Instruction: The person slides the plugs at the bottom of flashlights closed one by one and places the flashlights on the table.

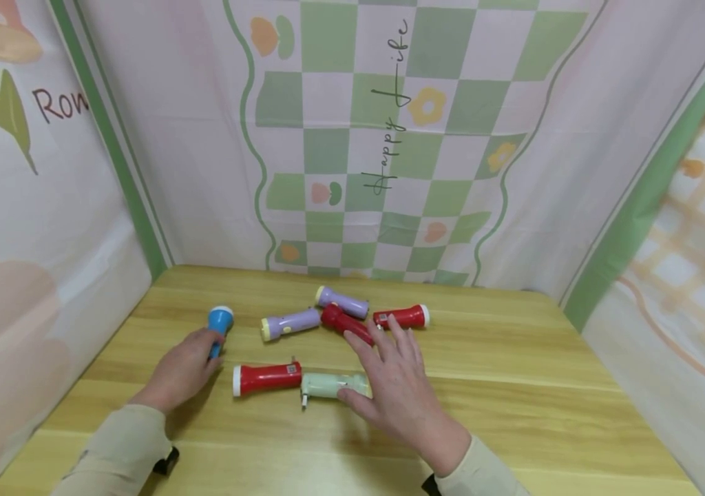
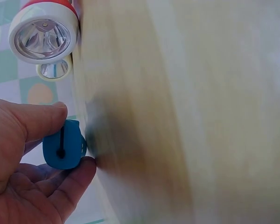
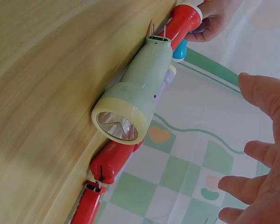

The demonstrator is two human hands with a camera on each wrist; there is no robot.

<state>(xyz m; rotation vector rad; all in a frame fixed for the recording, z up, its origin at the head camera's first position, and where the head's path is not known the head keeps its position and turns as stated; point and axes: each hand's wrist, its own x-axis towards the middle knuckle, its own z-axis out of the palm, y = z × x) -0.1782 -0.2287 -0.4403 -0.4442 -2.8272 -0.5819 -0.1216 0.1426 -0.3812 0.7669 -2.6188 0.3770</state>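
Note:
My left hand (image 1: 182,368) grips a blue flashlight (image 1: 221,319) by its body at the table's left side, its white-rimmed head pointing to the back. In the left wrist view the thumb and fingers pinch the slotted tail end (image 2: 65,145). My right hand (image 1: 401,393) hovers with spread fingers over a light green flashlight (image 1: 330,386), holding nothing. The right wrist view shows this green flashlight's cream-rimmed lens (image 3: 116,126) and the metal plug prongs (image 3: 158,31) at its tail. A red flashlight (image 1: 268,377) with a white rim lies end to end with it, between the hands.
Farther back on the wooden table (image 1: 513,386) lie two purple flashlights (image 1: 293,323), an all-red flashlight (image 1: 346,324) and another red flashlight (image 1: 403,317) with a white rim, close together. Printed cloth (image 1: 204,138) hangs behind the table and along both sides.

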